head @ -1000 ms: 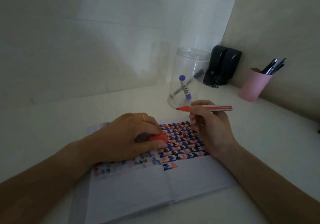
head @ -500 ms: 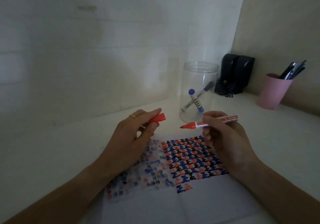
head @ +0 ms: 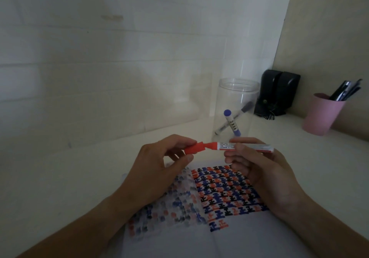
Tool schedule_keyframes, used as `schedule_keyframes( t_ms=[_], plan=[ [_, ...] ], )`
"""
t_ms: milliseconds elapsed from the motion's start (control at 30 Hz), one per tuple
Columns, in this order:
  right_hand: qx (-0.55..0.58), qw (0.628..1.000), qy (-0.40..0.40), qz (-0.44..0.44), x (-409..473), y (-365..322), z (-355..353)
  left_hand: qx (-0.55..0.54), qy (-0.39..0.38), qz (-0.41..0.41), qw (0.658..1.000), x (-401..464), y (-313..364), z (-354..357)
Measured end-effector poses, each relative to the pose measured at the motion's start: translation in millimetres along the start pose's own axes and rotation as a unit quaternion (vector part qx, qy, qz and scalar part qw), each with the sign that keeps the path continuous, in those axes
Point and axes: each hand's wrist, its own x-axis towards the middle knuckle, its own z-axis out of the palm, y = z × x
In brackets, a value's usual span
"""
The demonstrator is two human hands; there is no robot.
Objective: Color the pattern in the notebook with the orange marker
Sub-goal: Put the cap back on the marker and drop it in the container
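An open notebook (head: 249, 235) lies flat on the white desk in front of me. Its right page carries an interlocking pattern (head: 225, 191) in orange, blue and black; the left page shows faint bleed-through. My right hand (head: 257, 169) holds the orange marker (head: 247, 146) level above the pattern, tip pointing left. My left hand (head: 159, 167) pinches the orange cap (head: 194, 148) between thumb and fingers. The cap's mouth sits right at the marker's tip, touching or partly over it.
A clear plastic jar (head: 235, 108) with a blue marker and a black marker stands just behind my hands. A black object (head: 279, 92) sits in the corner. A pink cup (head: 321, 116) of pens stands at the right wall.
My left hand lifted off the page with the cap and brought it rightward to the marker's tip. My right hand kept the marker level. The view shifted, so the notebook sits lower.
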Motion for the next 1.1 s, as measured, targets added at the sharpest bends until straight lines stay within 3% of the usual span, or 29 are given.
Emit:
schedule_keyframes(
  t_ms=[500,700,867,1000,1100],
  plan=[
    [-0.082,0.996,-0.019,-0.012,-9,-8,3,-0.225,-0.020,-0.041,0.973,-2,5,2],
    [-0.080,0.997,-0.023,-0.001,-16,-9,2,-0.199,-0.032,-0.029,0.979,-8,8,-1],
    [-0.144,0.989,-0.035,0.013,-20,-10,2,-0.171,-0.025,-0.008,0.985,-11,10,-2],
    [-0.198,0.975,-0.098,0.014,-20,-20,-3,-0.167,0.003,0.022,0.986,-5,22,9],
    [-0.177,0.977,-0.116,0.000,-17,-45,-11,-0.215,0.021,0.041,0.976,16,43,17]
  ],
)
